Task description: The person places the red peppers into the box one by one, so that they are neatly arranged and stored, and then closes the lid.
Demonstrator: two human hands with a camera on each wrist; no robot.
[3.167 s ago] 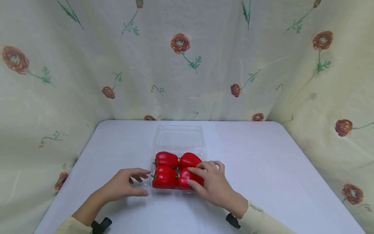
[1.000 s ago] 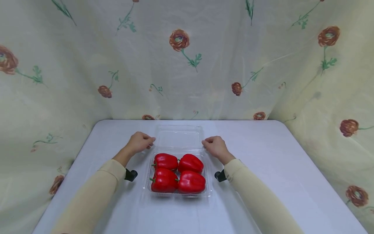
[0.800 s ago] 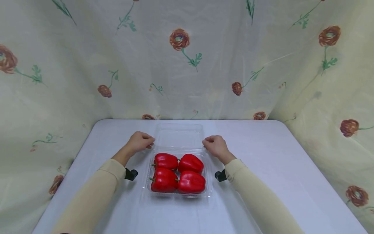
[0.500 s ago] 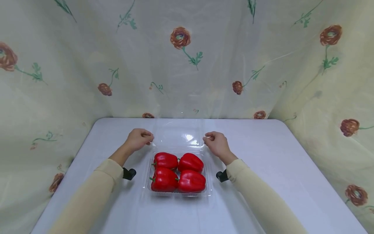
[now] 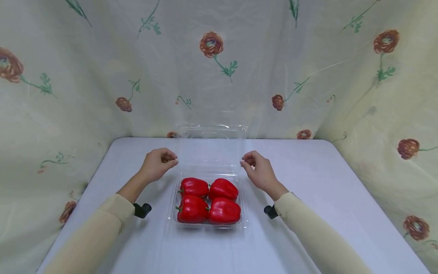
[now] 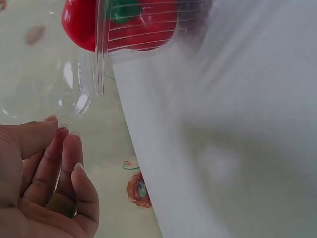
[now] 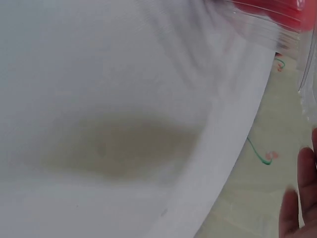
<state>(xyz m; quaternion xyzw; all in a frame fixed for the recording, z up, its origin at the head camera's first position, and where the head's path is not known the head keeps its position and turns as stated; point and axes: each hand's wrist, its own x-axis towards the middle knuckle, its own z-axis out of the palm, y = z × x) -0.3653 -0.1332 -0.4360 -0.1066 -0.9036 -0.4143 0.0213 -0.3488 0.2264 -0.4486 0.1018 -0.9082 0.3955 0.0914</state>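
Several red bell peppers (image 5: 224, 211) with green stems lie in the base of a clear plastic clamshell container (image 5: 243, 221). Its hinged lid (image 5: 212, 152) stands tilted up behind them. My left hand (image 5: 157, 164) pinches the left edge of the lid; in the left wrist view, thumb and fingertips of the left hand (image 6: 49, 183) meet at the lid's rim (image 6: 81, 101). At the lid's right edge, my right hand (image 5: 261, 173) holds it between thumb and fingers. Only some fingers of the right hand (image 7: 302, 203) appear in the right wrist view, so their contact is partly hidden there.
The container stands on a white table (image 5: 308, 198). Its far edge meets a hanging floral curtain (image 5: 253, 76), which also runs along both sides. Black wrist straps (image 5: 142, 210) and beige sleeves (image 5: 92, 236) show on the arms.
The right hand has left the front right pepper. Both hands moved to the lid's sides, and the lid has swung up from lying flat behind the container.
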